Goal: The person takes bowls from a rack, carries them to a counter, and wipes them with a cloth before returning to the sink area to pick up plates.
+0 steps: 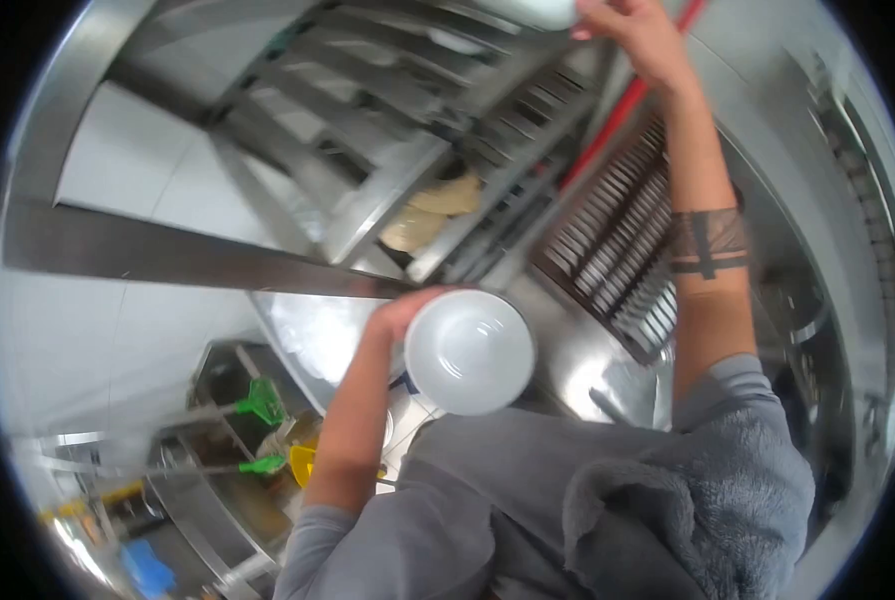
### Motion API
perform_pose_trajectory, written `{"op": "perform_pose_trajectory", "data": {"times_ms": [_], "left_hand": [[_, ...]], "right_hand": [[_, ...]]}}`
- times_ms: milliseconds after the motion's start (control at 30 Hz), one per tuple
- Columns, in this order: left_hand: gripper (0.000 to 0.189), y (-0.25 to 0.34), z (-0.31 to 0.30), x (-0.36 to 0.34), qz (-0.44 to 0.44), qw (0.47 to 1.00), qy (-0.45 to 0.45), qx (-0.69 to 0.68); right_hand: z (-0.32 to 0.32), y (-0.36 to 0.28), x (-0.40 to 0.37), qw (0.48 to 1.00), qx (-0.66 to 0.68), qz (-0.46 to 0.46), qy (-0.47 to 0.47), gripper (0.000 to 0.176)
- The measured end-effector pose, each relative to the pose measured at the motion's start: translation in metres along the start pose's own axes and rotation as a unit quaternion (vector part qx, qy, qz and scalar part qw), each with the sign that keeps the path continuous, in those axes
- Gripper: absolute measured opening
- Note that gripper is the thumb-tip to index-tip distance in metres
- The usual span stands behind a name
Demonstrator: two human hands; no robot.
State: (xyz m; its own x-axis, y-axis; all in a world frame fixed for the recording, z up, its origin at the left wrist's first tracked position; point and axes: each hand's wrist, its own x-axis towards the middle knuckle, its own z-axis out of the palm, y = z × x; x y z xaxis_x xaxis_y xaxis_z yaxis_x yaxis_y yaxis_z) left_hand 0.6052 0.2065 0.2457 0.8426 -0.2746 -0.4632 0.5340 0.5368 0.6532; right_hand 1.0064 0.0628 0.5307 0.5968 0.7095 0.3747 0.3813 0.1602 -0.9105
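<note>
My left hand (404, 312) grips a white bowl (470, 352) by its left side. The bowl is in front of my chest, its hollow facing up toward me; most of my fingers are hidden behind it. At the top edge of the view, my right arm reaches far forward. The fingers of my right hand (635, 32) are bent at the rim of a second white dish (532, 8), only partly in the picture. Below that dish is a steel slatted rack (387, 150).
A brown slatted crate (607, 240) rests on the steel counter beneath my right arm, beside a red bar (617, 125). A steel beam (187, 248) crosses at left. Green-handled tools (260, 400) and a blue cloth-like item (147, 568) are lower left.
</note>
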Motion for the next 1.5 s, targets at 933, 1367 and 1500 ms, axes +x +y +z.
{"op": "perform_pose_trajectory", "data": {"times_ms": [933,1367,1500], "left_hand": [[0.032,-0.006,0.002,0.001,0.032,0.989,0.141,0.017],[0.046,0.013,0.019,0.007,-0.003,0.992,0.121,-0.026],[0.039,-0.006,-0.008,0.023,0.043,0.997,0.065,0.002]], "right_hand": [[0.093,0.027,-0.329,0.898,-0.179,-0.093,-0.392,0.011],[0.089,0.023,-0.304,0.949,-0.071,-0.01,-0.308,0.043],[0.093,0.055,-0.292,0.984,0.017,0.053,-0.168,0.042]]}}
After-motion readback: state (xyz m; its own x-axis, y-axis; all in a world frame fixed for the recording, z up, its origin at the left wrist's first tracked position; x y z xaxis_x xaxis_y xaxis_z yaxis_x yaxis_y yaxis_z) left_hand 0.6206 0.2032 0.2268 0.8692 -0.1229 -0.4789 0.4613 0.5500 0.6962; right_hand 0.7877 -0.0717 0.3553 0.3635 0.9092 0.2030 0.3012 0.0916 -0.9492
